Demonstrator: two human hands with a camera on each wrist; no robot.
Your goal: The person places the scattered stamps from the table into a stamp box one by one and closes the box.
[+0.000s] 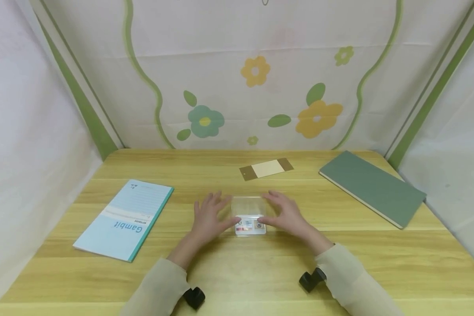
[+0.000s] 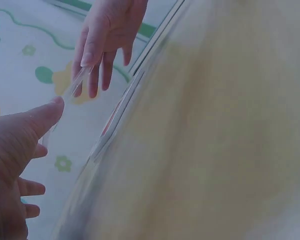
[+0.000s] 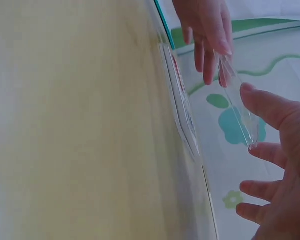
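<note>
A clear plastic lid [image 1: 248,205] is held tilted by both hands, one at each side. My left hand [image 1: 210,218] pinches its left edge between thumb and fingers. The right hand [image 1: 286,217] pinches the opposite edge the same way. Below the lid, a shallow clear case base [image 1: 250,236] lies on the table with a small printed card or packet [image 1: 245,225] in it, too small to read. In the right wrist view the lid [image 3: 240,107] stands apart from the base [image 3: 180,97]; a gap also shows in the left wrist view.
A light blue notebook [image 1: 122,219] lies on the wooden table [image 1: 237,276] at the left. A green hardcover book [image 1: 373,186] lies at the right. Behind the hands is a brown and cream paper strip [image 1: 266,169]. A flowered white curtain [image 1: 229,87] hangs along the back.
</note>
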